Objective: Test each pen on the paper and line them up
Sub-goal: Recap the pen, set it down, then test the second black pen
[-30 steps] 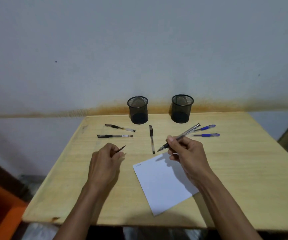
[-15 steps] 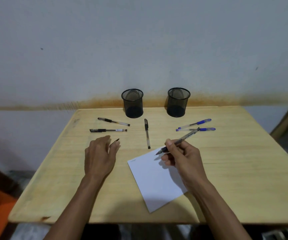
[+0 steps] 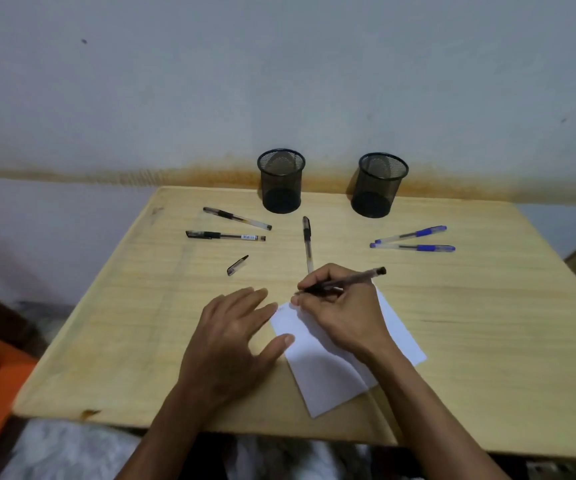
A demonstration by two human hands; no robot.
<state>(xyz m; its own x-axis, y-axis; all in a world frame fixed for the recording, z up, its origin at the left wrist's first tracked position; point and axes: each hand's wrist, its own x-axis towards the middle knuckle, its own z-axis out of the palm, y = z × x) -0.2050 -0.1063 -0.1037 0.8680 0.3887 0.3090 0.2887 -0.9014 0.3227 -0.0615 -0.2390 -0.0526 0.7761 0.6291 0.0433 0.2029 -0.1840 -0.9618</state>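
the right hand has its grip closed in a writing hold on a black-tipped clear plastic pen, nib down at the top left corner of the white sheet of paper, barrel leaning away toward 2 o'clock. the left hand lies flat and released, holding nothing, palm on the pale wooden desk with fingertips touching the sheet's left edge.

to test well, the left hand should press the paper so it cannot slide under the stroke, and the right should make a short, light scribble beside the faint marks at that corner, leaving room for the pens that remain. the pen's small dark cap lies at 11 o'clock from the left hand (it looks loose, so it wants refitting before lining up).

other pens wait: two black-gripped clear pens at 10 o'clock, one black-capped pen at 12 o'clock just beyond the right hand, two blue-gripped pens at 2 o'clock. two black mesh cups stand at the far edge.
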